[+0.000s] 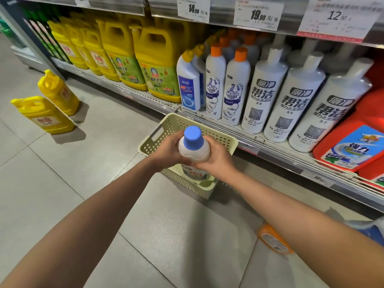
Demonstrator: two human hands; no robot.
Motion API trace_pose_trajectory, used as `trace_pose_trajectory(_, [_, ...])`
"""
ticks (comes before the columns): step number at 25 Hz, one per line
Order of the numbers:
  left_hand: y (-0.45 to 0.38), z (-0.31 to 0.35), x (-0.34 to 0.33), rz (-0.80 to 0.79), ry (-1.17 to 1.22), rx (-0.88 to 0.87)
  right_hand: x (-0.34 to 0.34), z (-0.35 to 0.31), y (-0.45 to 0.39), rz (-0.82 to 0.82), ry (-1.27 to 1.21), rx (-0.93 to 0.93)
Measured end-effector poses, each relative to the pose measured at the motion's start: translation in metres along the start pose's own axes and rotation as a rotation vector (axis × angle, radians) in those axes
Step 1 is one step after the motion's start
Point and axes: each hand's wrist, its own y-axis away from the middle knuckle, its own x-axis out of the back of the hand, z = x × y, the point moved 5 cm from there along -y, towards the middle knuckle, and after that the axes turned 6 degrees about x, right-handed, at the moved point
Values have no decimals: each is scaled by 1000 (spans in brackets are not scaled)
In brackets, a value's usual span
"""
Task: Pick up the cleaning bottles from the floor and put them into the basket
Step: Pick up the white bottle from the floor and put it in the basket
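A white bottle with a blue cap (193, 144) stands upright over the cream perforated basket (166, 127) on the floor, its lower part inside the basket walls. My left hand (168, 150) grips its left side and my right hand (216, 156) grips its right side. Two yellow jugs (46, 115) (59, 92) stand on the floor at the far left. An orange bottle (274, 240) lies on the floor under my right forearm, partly hidden.
A shop shelf (145, 98) runs along the right, packed with yellow jugs, white toilet cleaner bottles and red containers. Price tags hang above. The basket sits against the shelf's base. Grey floor tiles (99, 163) spread to the left and front.
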Motion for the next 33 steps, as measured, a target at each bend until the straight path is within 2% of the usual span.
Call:
trace_pose_trajectory(10, [-2,-18,-18,-22,-61,21,-19,23,16,50,-60,-51])
trace_pose_trajectory(20, [-8,-39,-30,-28,-62,33,-32,45,19,50,-25,-73])
trace_pose_trajectory(28, [-14,-50,-26,-95,-2,95,-41,49,11,15,73,-73])
trace_pose_trajectory(33, [-12,-51,-27,-109,-8,122,-45,50,11,5,53,-102])
